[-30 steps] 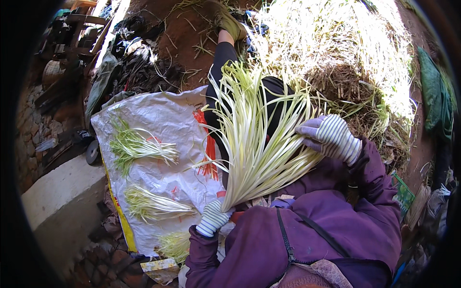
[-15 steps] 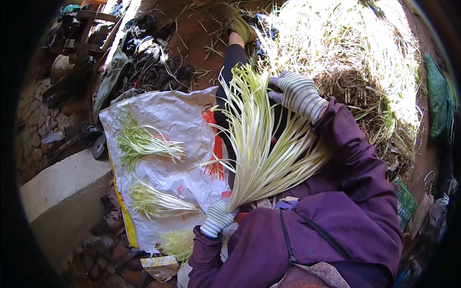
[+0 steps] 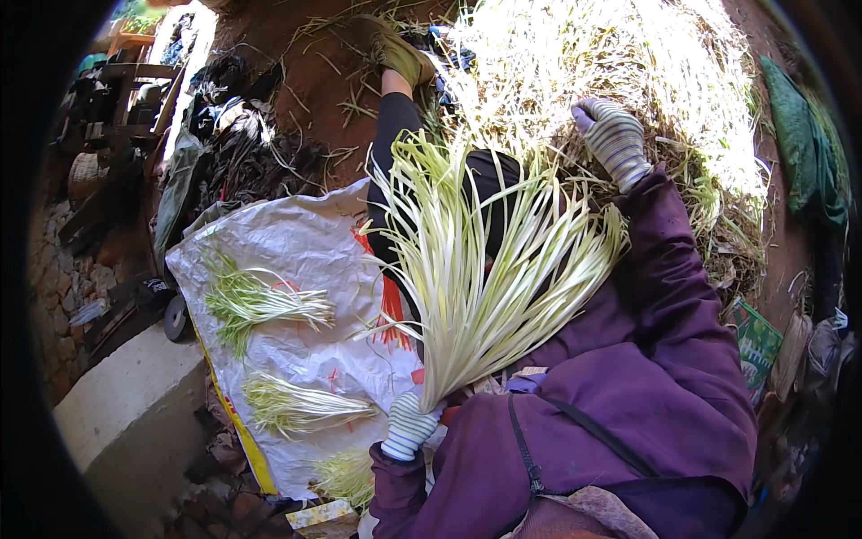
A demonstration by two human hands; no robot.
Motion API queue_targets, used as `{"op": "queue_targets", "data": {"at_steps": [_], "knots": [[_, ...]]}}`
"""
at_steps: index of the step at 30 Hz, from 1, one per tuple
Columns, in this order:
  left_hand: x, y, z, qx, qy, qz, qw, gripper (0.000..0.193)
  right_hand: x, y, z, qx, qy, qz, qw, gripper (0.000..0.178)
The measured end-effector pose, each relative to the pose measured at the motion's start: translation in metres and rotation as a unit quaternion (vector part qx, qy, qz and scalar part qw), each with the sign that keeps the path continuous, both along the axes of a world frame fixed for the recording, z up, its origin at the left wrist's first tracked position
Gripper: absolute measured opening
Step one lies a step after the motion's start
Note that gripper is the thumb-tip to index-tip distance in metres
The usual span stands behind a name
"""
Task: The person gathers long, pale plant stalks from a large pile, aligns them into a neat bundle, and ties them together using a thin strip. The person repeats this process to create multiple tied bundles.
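- The left hand [image 3: 409, 426], in a striped knit glove, is closed tight around the gathered base of a bunch of leaves [image 3: 485, 260], which fans out upward over the lap.
- The right hand [image 3: 614, 139], gloved the same way, reaches up into the straw pile [image 3: 628, 63]; its fingers curl down into the stalks, but I cannot tell whether they have caught anything.
- By my reading, the step in hand is adding to the bunch, and the next move calls for pulling a few stalks free and laying them with their bases level in the left fist.
- The leaves are long, flat and strap-like, pale yellow-white near the base and greener at the tips; they look limp and smooth.
- The straw is dry, tangled and bright in the sun.
- A white woven sack [image 3: 296, 260] lies spread on the ground to the left, crinkled, with red markings.
- Three small bundles [image 3: 260, 305] lie on it, well apart.
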State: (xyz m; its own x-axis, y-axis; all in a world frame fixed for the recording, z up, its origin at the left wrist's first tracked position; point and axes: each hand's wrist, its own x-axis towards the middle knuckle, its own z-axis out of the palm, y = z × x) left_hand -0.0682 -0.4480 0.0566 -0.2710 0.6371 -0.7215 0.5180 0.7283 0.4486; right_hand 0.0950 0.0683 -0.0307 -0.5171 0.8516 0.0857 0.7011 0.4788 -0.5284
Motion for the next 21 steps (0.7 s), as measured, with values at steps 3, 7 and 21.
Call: {"op": "queue_targets", "data": {"at_steps": [3,7,21], "knots": [[-0.002,-0.008,-0.006,0.022,-0.051,0.061,0.997,0.029,0.042,0.01,0.021,0.014,-0.16,-0.067,0.985,0.048],[-0.006,0.001,0.001,0.024,-0.049,0.048,0.997,0.033,0.067,-0.019,0.032,0.129,0.041,0.07,0.988,0.042],[-0.005,0.002,0.004,0.039,-0.028,0.051,0.998,0.03,-0.055,-0.119,0.049,0.051,0.022,0.419,0.906,0.016]]}}
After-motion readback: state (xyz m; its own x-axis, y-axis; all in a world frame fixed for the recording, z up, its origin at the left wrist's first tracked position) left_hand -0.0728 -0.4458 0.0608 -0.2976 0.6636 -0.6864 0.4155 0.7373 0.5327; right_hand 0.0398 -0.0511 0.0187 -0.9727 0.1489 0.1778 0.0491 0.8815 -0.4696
